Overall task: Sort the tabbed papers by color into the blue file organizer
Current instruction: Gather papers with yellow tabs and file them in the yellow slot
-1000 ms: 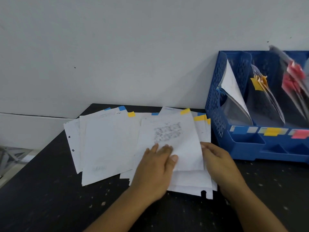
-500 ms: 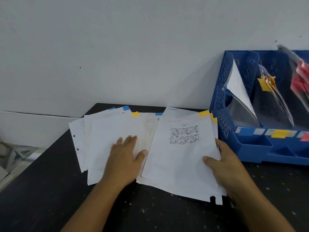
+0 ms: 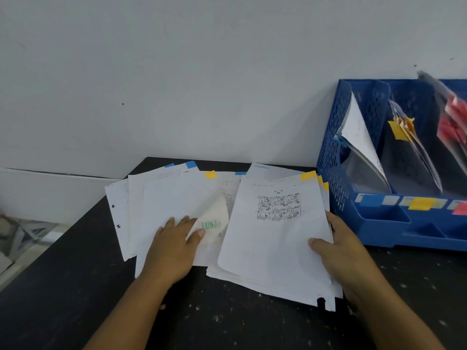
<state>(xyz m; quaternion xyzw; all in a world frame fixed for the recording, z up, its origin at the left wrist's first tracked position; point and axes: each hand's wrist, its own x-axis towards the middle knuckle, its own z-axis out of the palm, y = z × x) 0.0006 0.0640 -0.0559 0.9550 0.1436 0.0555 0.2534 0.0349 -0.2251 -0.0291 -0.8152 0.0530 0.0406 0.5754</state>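
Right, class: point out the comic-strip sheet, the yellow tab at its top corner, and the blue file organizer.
Comic-strip sheet (image 3: 274, 238): head view, on the blank white area below the printed cartoon.
Yellow tab (image 3: 308, 175): head view, middle of the tab at the sheet's top right corner.
Blue file organizer (image 3: 331, 157): head view, on its perforated left wall.

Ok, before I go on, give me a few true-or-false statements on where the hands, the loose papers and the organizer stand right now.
1. The right hand grips the edge of the sheet with the comic-strip print. True.
2. That sheet carries a pink tab. False: its tab is yellow.
3. The left hand lies flat on the papers at left. True.
4. The blue file organizer has no papers in it. False: sheets already stand in its compartments, with yellow tabs in the middle one and pink tabs in the right one.
5. The organizer sits left of the loose papers. False: it sits to their right.
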